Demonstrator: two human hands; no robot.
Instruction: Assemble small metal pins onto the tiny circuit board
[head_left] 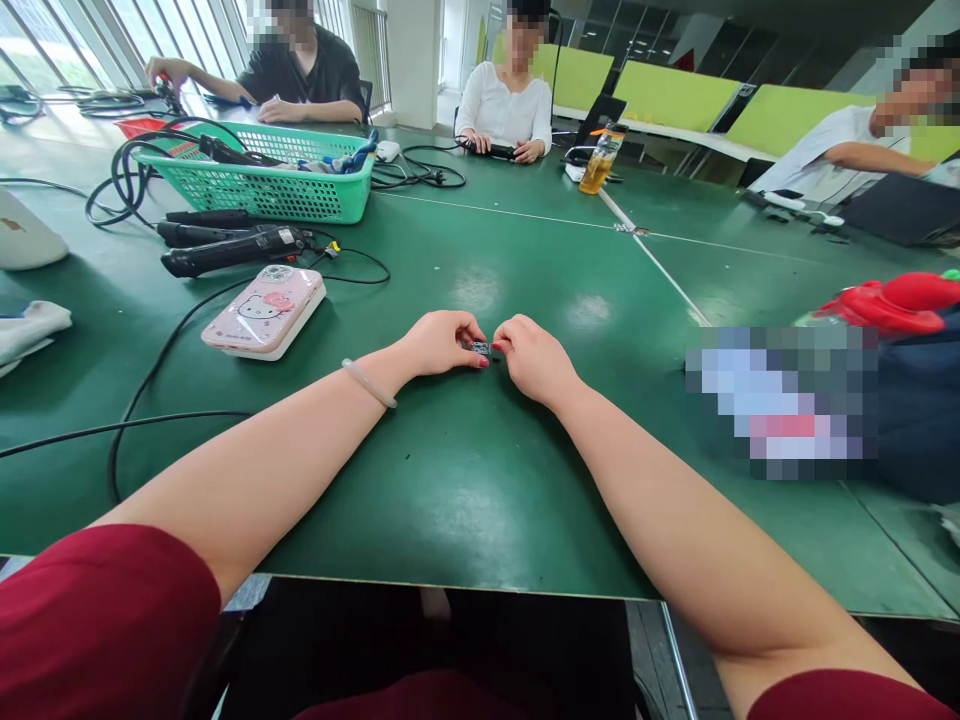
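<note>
Tabletop smooth, glossy; basket perforated plastic; pink case shiny; bracelet smooth; sleeve matt cloth.

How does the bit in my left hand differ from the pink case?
The bit is tiny; the pink case is larger. The bit looks dark with pale marks; the pink case is pink and white. Your left hand holds the bit; the pink case lies on the table.

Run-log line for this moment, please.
left hand: pinching small dark piece | right hand: close beside it, contact unclear | left side: pink case, green basket
</note>
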